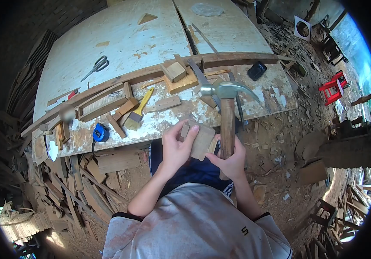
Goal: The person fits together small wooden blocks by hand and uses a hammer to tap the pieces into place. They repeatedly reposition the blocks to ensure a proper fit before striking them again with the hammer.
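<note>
My left hand (177, 146) is closed around a small wooden piece (202, 140), thumb lying on its flat face, just off the workbench's near edge. In my right hand (231, 159) is a claw hammer (227, 116), held upright by its wooden handle with the metal head toward the bench. The right thumb reaches over to the lower right edge of the wooden piece. Beyond the hands, a flat wood offcut (168, 103) and a yellow-handled paintbrush (144, 103) lie on the bench.
On the workbench (151, 125) are a blue tape measure (101, 133), scissors (99, 65), a wooden frame (103, 102), stacked blocks (179, 77) and a black case (256, 71). Wood scraps (75, 190) lean below at left. A red stool (334, 87) stands far right.
</note>
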